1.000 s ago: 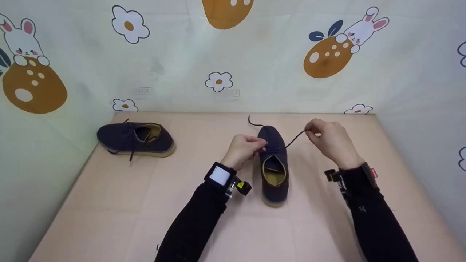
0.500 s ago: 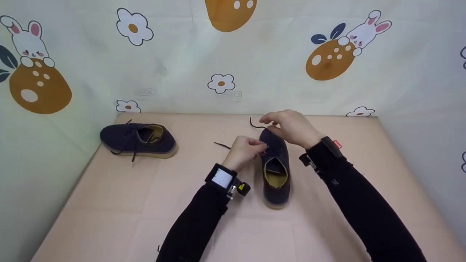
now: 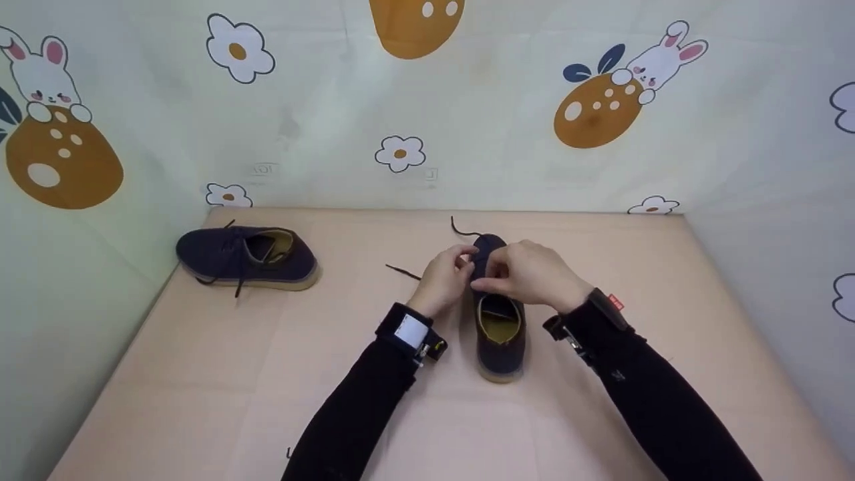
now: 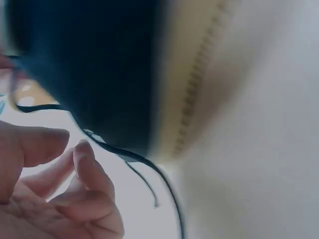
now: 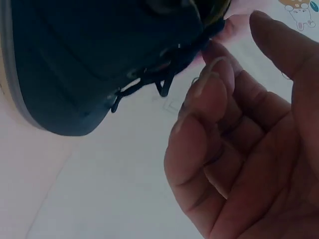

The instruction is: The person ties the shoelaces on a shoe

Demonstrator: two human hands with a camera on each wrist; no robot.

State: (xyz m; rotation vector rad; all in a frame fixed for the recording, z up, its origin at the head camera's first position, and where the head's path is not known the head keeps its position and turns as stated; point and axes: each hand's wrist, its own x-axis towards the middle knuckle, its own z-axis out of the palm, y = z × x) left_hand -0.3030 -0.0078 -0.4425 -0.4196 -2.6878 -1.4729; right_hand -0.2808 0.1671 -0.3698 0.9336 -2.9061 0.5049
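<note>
A dark navy lace-up shoe (image 3: pixel 501 357) with a tan sole stands toe away from me, both hands over its lacing. My left hand (image 3: pixel 441 280) is at its left side; the left wrist view has thumb and fingers apart, a dark shoelace (image 4: pixel 144 160) running past beyond them. From the right my right hand (image 3: pixel 534 277) reaches across the shoe and hides most of the lacing in the head view. In the right wrist view its fingers (image 5: pixel 187 144) bend loosely close to the laces (image 5: pixel 167 79), the thumb held away. One lace end (image 3: pixel 403 271) sticks out left of the left hand.
A matching navy shoe (image 3: pixel 207 257) stands at the left of the pale tabletop (image 3: pixel 320 374), its laces loose, toe to the left. Behind the table and at both sides hangs a light curtain (image 3: pixel 320 120) printed with rabbits and flowers.
The right hand has let go of the lace it held out to the right and moved left over the shoe, then down onto its lacing. That lace end now lies left. The left fingers have spread.
</note>
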